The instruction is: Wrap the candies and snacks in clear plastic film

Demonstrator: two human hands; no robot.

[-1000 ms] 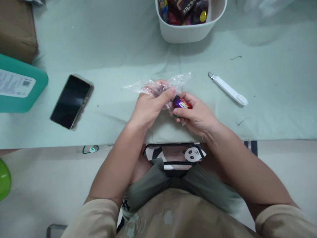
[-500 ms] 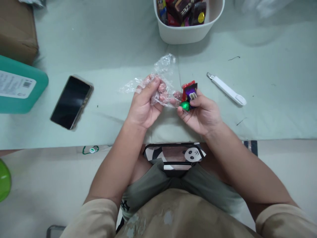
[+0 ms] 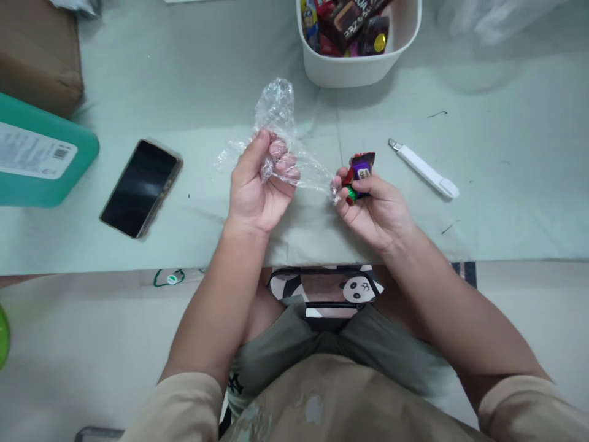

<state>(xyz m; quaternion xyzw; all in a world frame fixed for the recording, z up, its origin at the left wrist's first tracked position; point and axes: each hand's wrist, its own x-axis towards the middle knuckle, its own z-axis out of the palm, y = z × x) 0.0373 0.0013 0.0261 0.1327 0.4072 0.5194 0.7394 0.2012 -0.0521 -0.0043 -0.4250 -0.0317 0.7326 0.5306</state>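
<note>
Right grip (image 3: 375, 212) | green foil (image 3: 351, 195), partly hidden | tub (image 3: 352, 72), top cut off

Teal container (image 3: 43, 150) w/ white label, blk-&-white panda pouch (image 3: 324, 291).

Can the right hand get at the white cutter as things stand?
Probably yes: the white cutter lies close by, with nothing visible between. But the right hand holds wrapped sweets, so it would likely need to put them down to grip well.
</note>
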